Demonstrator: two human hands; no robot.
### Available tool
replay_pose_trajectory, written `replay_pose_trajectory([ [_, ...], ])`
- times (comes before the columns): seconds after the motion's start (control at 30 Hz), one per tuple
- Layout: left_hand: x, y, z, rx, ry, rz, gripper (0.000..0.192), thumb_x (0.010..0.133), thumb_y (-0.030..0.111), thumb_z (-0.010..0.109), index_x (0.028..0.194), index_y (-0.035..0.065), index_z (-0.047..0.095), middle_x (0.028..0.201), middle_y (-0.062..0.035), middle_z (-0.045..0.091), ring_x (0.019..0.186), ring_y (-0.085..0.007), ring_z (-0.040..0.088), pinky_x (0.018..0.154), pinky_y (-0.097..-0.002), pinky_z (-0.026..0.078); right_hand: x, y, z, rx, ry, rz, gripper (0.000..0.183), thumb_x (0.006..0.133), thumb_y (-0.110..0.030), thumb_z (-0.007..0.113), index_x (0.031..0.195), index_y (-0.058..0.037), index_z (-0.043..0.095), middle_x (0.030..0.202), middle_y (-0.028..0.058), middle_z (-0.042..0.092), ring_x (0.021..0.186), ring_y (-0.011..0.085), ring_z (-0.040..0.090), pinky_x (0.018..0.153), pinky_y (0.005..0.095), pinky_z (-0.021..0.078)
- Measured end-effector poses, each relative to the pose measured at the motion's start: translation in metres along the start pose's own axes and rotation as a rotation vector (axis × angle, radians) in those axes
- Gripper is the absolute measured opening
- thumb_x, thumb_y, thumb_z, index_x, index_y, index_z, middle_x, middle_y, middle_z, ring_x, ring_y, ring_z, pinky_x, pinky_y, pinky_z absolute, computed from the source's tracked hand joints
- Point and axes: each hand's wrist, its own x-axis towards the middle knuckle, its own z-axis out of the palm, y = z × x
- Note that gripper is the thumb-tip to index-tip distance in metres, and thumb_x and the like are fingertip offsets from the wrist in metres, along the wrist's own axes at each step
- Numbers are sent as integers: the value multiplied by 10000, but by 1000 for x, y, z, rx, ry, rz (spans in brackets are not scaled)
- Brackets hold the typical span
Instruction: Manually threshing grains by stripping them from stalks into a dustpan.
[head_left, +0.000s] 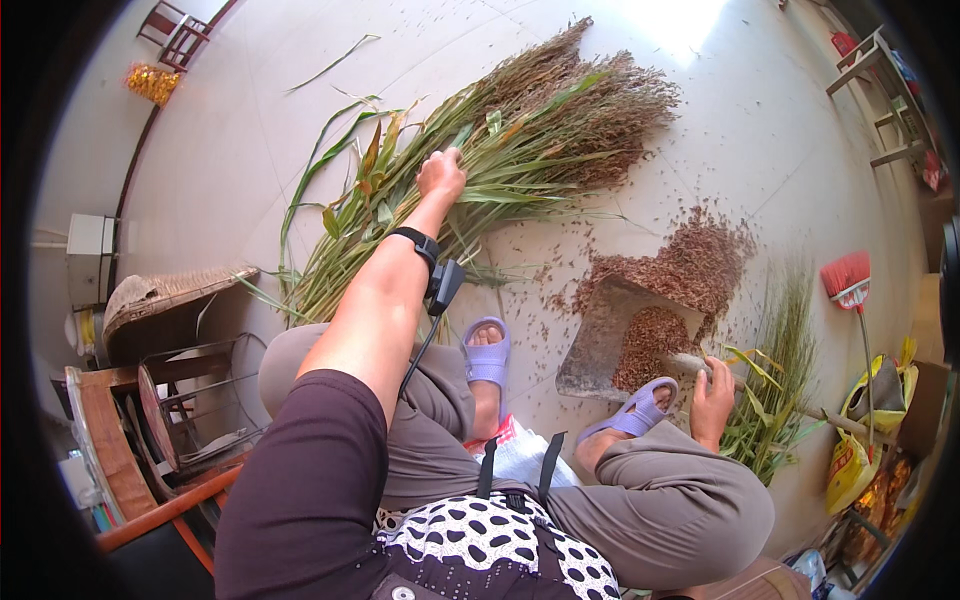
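A large heap of broomcorn-like stalks (480, 169) with green leaves and brown seed heads lies across the floor in front of me. My left hand (441, 174) reaches to the middle of the heap, fingers curled around some stalks. Low on the right, my right hand (712, 401) is beside the socket and wooden handle of a metal shovel (585, 352); its fingers are bent, and whether they grip anything is unclear. Reddish-brown seeds (679, 262) are piled behind the blade and lie on it. Right of that hand lies a smaller bundle of thinner stalks (784, 360).
A red-bristled brush (846, 279) with a long handle and yellow bags (851, 469) are at the right. A woven basket (161, 296) and an overturned wooden stool (112, 442) are at the left. A white sack (532, 454) lies between my sandalled feet. Loose seeds dot the tiles.
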Motion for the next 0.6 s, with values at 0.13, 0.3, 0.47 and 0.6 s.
replay_pose_trajectory([
  [0.13, 7, -7, 1, 79, 29, 18, 246, 830, 161, 544, 1062, 139, 621, 1088, -142, 612, 1057, -323, 582, 878, -448, 483, 0, -2, 2, 17, 7, -10, 229, 846, -46, 564, 1072, -10, 580, 1085, 149, 599, 1055, 337, 538, 923, 413, 416],
  [0.3, 15, -4, -2, 59, 48, -73, 228, 854, 164, 514, 1070, 135, 579, 1037, -185, 615, 1019, -351, 600, 825, -456, 499, -1, -3, 1, 34, 30, -5, 236, 837, -41, 569, 1071, -11, 583, 1079, 148, 601, 1050, 332, 541, 920, 409, 419],
  [0.47, 16, 4, -38, -4, 288, 143, 220, 920, 334, 520, 1042, 157, 567, 1002, -154, 625, 858, -358, 631, 733, -492, 494, -1, -4, -1, 67, 4, -4, 232, 837, -41, 570, 1067, -13, 588, 1071, 146, 606, 1040, 332, 542, 915, 409, 422],
  [0.6, 14, 23, -86, -150, 545, 142, 241, 935, 345, 504, 1016, 135, 588, 955, -144, 636, 822, -352, 625, 724, -490, 488, -3, -7, -3, 93, 5, -30, 227, 837, -41, 572, 1062, -15, 590, 1060, 146, 609, 1033, 333, 544, 904, 405, 428],
])
